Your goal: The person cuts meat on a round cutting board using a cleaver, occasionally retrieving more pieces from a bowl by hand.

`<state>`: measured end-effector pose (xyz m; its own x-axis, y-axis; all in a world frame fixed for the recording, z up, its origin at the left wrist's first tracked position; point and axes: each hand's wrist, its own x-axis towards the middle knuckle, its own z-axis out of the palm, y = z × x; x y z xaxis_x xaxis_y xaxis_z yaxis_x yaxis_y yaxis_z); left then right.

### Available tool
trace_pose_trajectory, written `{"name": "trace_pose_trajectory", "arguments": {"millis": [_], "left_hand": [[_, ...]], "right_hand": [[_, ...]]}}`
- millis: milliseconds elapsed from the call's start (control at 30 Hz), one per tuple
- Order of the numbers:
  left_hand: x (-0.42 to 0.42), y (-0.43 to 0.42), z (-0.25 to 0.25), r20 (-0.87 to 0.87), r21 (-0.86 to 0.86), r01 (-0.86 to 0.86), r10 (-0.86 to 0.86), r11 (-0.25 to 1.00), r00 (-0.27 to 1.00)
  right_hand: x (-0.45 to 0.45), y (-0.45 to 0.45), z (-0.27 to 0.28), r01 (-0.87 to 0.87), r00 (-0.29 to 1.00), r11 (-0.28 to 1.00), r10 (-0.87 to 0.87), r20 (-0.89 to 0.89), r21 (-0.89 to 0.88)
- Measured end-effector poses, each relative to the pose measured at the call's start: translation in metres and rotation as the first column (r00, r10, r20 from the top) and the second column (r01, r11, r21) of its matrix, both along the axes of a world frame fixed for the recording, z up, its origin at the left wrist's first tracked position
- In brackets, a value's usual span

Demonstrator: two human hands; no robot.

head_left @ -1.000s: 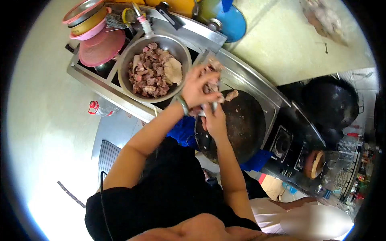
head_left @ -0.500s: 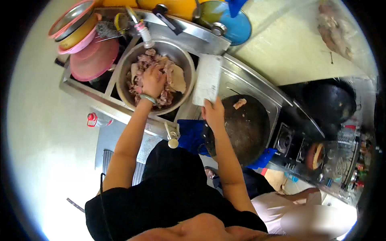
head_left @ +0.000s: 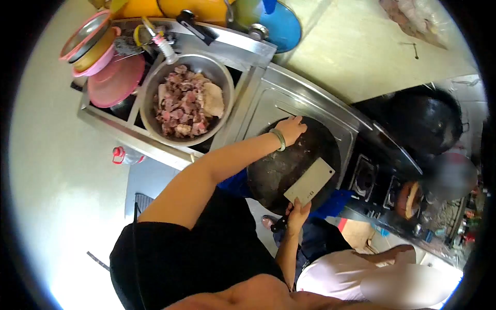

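Observation:
My left hand (head_left: 291, 130), a bangle at its wrist, reaches across to the far part of the round dark chopping board (head_left: 271, 173). Its fingers are curled down at the surface; whatever they close on is hidden beneath them. A cleaver (head_left: 310, 182) is gripped by the handle in my right hand (head_left: 298, 213), its broad blade lying flat-side up over the near right of the board. Left of the board, a steel bowl (head_left: 148, 106) holds chopped raw meat (head_left: 182, 103) and a larger pale piece.
The board sits on a steel sink counter (head_left: 263, 98). A faucet (head_left: 166, 49) hangs over the bowl. Stacked basins (head_left: 85, 39) and a pink basin (head_left: 116, 82) are at far left. A wok (head_left: 426, 121) and burners (head_left: 365, 175) lie right. Another person (head_left: 336, 274) is close at lower right.
My left hand has left the meat in the bowl and moved right onto the board, covering where a meat piece lay. My right hand has brought the cleaver right and down over the board.

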<state>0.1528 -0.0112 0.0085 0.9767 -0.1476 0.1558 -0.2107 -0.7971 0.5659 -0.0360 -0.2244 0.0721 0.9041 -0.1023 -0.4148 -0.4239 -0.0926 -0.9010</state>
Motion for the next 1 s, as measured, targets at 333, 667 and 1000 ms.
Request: {"name": "trace_pose_trajectory", "arguments": {"millis": [333, 667, 1000], "left_hand": [[-0.113, 0.268, 0.017, -0.376, 0.206, -0.328, 0.384, 0.922, 0.843], [-0.061, 0.353, -0.077, -0.17, 0.216, -0.361, 0.399, 0.907, 0.901], [-0.008, 0.391, -0.052, -0.684, 0.548, 0.107, 0.371, 0.829, 0.628]], "right_hand": [[0.022, 0.014, -0.017, -0.188, 0.976, 0.981, 0.182, -0.116, -0.042], [0.027, 0.031, -0.024, -0.146, 0.981, 0.986, 0.133, -0.141, -0.083], [0.027, 0.029, -0.031, -0.183, 0.981, 0.978, 0.174, -0.09, -0.1]]}}
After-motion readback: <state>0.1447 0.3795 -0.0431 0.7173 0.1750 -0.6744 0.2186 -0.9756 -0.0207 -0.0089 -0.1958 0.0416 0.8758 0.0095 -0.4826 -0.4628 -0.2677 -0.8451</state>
